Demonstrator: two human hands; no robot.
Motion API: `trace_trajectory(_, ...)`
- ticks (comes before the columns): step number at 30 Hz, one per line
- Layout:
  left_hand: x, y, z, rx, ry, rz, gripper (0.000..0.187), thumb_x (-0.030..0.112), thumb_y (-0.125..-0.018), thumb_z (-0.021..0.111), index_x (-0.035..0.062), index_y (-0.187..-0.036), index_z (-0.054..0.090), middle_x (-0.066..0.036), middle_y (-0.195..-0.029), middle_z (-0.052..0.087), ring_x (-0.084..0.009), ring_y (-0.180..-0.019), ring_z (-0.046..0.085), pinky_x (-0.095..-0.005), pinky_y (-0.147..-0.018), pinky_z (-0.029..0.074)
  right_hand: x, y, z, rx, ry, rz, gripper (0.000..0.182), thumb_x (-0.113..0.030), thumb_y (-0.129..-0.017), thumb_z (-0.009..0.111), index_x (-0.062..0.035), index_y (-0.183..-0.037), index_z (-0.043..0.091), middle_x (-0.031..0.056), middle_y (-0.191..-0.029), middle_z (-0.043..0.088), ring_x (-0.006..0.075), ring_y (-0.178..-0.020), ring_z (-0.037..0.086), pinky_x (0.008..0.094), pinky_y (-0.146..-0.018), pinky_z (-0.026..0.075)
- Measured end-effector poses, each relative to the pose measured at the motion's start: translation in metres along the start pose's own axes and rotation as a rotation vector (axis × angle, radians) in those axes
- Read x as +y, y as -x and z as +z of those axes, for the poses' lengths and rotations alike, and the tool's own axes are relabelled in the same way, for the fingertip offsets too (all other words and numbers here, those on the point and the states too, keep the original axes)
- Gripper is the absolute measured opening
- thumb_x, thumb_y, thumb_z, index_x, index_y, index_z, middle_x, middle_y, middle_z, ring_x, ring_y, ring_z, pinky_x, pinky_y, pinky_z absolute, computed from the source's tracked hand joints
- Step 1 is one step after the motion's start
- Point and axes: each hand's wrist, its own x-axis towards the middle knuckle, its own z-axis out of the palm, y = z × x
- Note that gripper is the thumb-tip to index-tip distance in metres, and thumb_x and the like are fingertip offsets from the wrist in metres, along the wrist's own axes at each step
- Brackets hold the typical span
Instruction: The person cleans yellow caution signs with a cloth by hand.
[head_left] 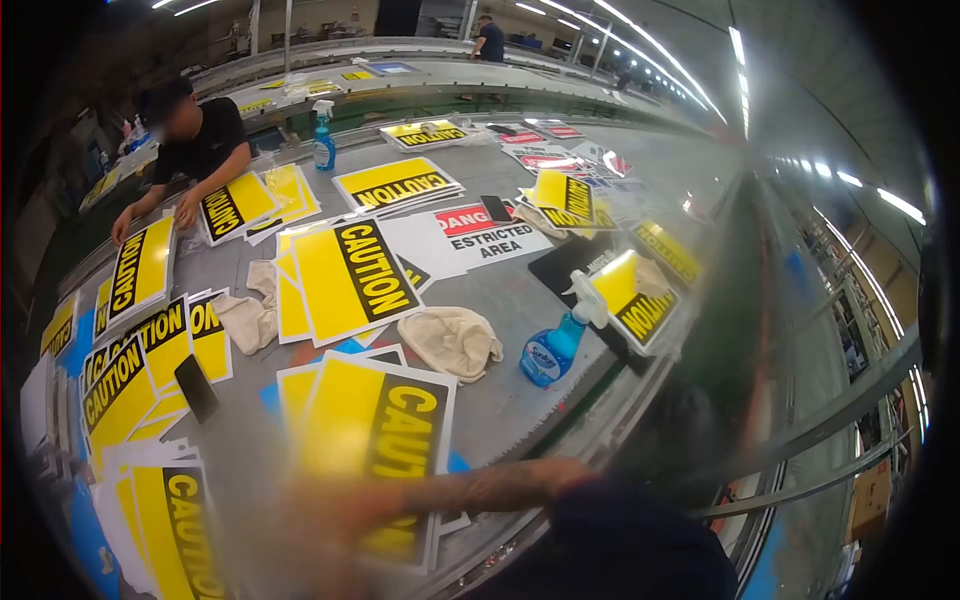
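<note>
My right arm reaches in from the bottom, its dark sleeve at the lower right. At its end my right hand (325, 525) is smeared by motion over the lower part of a yellow and black CAUTION sign (345, 415). I cannot tell whether its fingers hold the sign. That sign lies on a small stack of similar sheets. Left of my hand is another fanned pile of CAUTION signs (180, 520). A crumpled cream cloth (450, 340) lies just beyond the stack, with a blue spray bottle (555, 345) to its right. My left hand is out of view.
More CAUTION signs (350, 275) and a DANGER sign (490, 235) cover the grey table. A dark phone (196, 390) rests at the left, near a second cloth (248, 318). Across the table, a person (205, 145) handles signs. Another spray bottle (323, 140) stands farther back. Metal rails (800, 440) run along the right.
</note>
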Motion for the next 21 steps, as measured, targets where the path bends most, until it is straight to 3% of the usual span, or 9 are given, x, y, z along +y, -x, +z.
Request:
trace_trajectory(3, 0.013, 0.007, 0.023, -0.112, 0.046, 0.092, 0.086, -0.007, -0.097, 0.073, 0.0073, -0.172, 0.033, -0.014, -0.162, 0.053, -0.0316, -0.148, 0.054, -0.0469, -0.123, 0.048, 0.024, -0.005, 0.005, 0.073, 0.165, 0.151, 0.047, -0.033, -0.113, 0.055, -0.0071, -0.153, 0.058, 0.0184, -0.158, 0.057, 0.0384, -0.158, 0.043, 0.0584, -0.129, 0.033)
trace_trajectory(6, 0.001, 0.000, -0.005, 0.046, 0.042, -0.021, 0.086, -0.002, -0.099, 0.074, 0.0086, -0.173, 0.032, -0.011, -0.166, 0.050, -0.0315, -0.149, 0.053, -0.0452, -0.124, 0.047, -0.026, 0.005, 0.003, 0.016, -0.007, -0.102, 0.048, -0.031, -0.112, 0.055, -0.0077, -0.155, 0.058, 0.0179, -0.160, 0.057, 0.0380, -0.158, 0.044, 0.0605, -0.131, 0.030)
trace_trajectory(8, 0.003, -0.002, 0.000, -0.072, 0.027, 0.001, 0.090, 0.000, -0.095, 0.073, 0.0078, -0.173, 0.028, -0.012, -0.167, 0.048, -0.0332, -0.152, 0.051, -0.0484, -0.126, 0.045, 0.005, 0.017, 0.024, 0.110, 0.149, -0.190, 0.050, -0.034, -0.111, 0.057, -0.0093, -0.155, 0.060, 0.0203, -0.161, 0.056, 0.0375, -0.158, 0.044, 0.0617, -0.132, 0.029)
trace_trajectory(10, 0.002, -0.007, 0.012, -0.148, 0.111, 0.091, 0.089, -0.010, -0.083, 0.066, 0.0040, -0.165, 0.034, -0.019, -0.157, 0.055, -0.0383, -0.144, 0.059, -0.0546, -0.123, 0.051, 0.036, 0.025, -0.020, 0.161, 0.376, 0.015, 0.048, -0.030, -0.111, 0.055, -0.0060, -0.153, 0.061, 0.0199, -0.160, 0.056, 0.0384, -0.156, 0.046, 0.0611, -0.129, 0.031)
trace_trajectory(12, 0.009, -0.001, 0.032, -0.080, 0.134, 0.138, 0.084, -0.010, -0.086, 0.066, 0.0035, -0.164, 0.037, -0.019, -0.155, 0.056, -0.0389, -0.141, 0.061, -0.0531, -0.121, 0.053, 0.057, 0.021, -0.040, -0.035, 0.437, 0.244, 0.049, -0.027, -0.109, 0.055, -0.0021, -0.151, 0.061, 0.0204, -0.159, 0.057, 0.0401, -0.154, 0.047, 0.0615, -0.127, 0.032)
trace_trajectory(14, 0.005, -0.007, 0.014, -0.041, 0.136, 0.150, 0.085, -0.009, -0.088, 0.066, 0.0046, -0.166, 0.035, -0.019, -0.157, 0.054, -0.0375, -0.146, 0.057, -0.0536, -0.122, 0.051, 0.053, 0.028, 0.020, 0.038, 0.365, 0.087, 0.048, -0.030, -0.106, 0.058, -0.0027, -0.145, 0.063, 0.0201, -0.156, 0.058, 0.0396, -0.153, 0.048, 0.0641, -0.128, 0.032)
trace_trajectory(17, 0.004, -0.005, 0.020, -0.024, 0.141, 0.176, 0.088, -0.011, -0.088, 0.065, 0.0056, -0.169, 0.033, -0.019, -0.160, 0.053, -0.0376, -0.149, 0.055, -0.0555, -0.124, 0.048, -0.024, 0.021, -0.022, -0.065, 0.034, -0.083, 0.047, -0.030, -0.106, 0.060, -0.0092, -0.148, 0.062, 0.0194, -0.156, 0.057, 0.0354, -0.154, 0.049, 0.0703, -0.131, 0.024)
trace_trajectory(19, 0.010, -0.003, 0.023, -0.050, 0.123, 0.141, 0.089, -0.011, -0.087, 0.065, 0.0024, -0.168, 0.032, -0.020, -0.159, 0.054, -0.0389, -0.148, 0.056, -0.0561, -0.125, 0.049, 0.044, 0.036, 0.012, 0.045, 0.400, 0.064, 0.044, -0.030, -0.109, 0.056, -0.0086, -0.147, 0.063, 0.0163, -0.151, 0.059, 0.0334, -0.151, 0.050, 0.0667, -0.128, 0.029)
trace_trajectory(21, 0.011, -0.001, 0.033, -0.059, 0.128, 0.156, 0.086, -0.011, -0.087, 0.065, -0.0001, -0.166, 0.034, -0.020, -0.160, 0.054, -0.0393, -0.148, 0.056, -0.0559, -0.125, 0.048, 0.069, 0.044, -0.064, 0.052, 0.533, 0.191, 0.044, -0.028, -0.111, 0.054, -0.0079, -0.148, 0.062, 0.0166, -0.149, 0.060, 0.0339, -0.148, 0.050, 0.0615, -0.126, 0.033)
